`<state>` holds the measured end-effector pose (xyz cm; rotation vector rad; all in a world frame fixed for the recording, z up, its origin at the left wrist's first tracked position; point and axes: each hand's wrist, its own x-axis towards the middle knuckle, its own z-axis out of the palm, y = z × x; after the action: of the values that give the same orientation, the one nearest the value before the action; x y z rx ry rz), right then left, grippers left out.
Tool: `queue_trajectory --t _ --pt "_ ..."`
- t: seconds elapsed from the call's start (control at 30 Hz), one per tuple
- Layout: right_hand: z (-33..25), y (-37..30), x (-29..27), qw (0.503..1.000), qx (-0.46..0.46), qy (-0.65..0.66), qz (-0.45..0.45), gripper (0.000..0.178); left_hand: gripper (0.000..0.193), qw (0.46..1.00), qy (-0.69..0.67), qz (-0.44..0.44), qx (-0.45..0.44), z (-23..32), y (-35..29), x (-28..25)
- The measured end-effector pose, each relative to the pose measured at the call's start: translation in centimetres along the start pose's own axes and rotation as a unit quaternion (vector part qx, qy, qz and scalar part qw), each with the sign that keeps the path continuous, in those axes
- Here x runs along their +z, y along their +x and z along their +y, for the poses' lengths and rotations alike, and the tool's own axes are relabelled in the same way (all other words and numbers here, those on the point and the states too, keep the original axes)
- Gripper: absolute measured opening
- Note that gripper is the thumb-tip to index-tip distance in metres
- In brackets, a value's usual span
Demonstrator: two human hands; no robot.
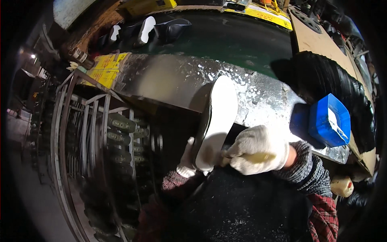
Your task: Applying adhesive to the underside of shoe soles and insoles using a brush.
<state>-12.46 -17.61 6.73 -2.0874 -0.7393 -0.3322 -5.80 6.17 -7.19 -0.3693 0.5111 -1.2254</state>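
A dim, cluttered workroom is surrounding a worn grey counter [161,74], and bright light is falling on its white-spattered right half. Just in front of the counter's near edge, a white-soled shoe [222,107] is standing on its heel end, sole facing the wearer and toe reaching over that edge. The gloved left hand [186,161] is gripping its heel end from the left; the gloved right hand [258,151] is sitting closed beside the heel, and whether it is holding anything I cannot tell. With the support apparently coming low at one end, the long toe could be tipping sideways or knocking the near edge if that grip loosens, and a glove rubbing the pale sole could be smudging it. A blue tub [320,125] is standing near the counter's right end, where a swinging right elbow could be catching it. Beyond the far edge, a dark green surface [242,42] is carrying more shoes [148,28], while a metal rack [60,133] is filling the left.
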Motion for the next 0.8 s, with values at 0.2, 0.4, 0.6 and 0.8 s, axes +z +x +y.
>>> queue_trajectory --t 0.2,0.4,0.6,0.8 --pt "0.1 -1.2 0.3 0.908 0.345 0.198 0.130 0.015 0.077 0.974 0.196 -0.112 -0.011 1.6 1.1 -1.7" --pt "1.4 -8.1 -0.7 0.934 0.190 0.294 0.068 0.026 0.086 0.944 0.328 0.001 0.021 0.4 0.6 -0.4" --pt "-0.4 -3.5 -0.2 0.972 0.161 0.168 -0.034 0.023 0.083 0.944 0.235 0.135 0.188 -0.3 0.3 0.4" --pt "7.7 -4.6 -2.9 0.828 0.347 0.313 0.310 0.020 0.089 0.978 0.169 -0.096 -0.072 4.0 -1.6 -2.5"
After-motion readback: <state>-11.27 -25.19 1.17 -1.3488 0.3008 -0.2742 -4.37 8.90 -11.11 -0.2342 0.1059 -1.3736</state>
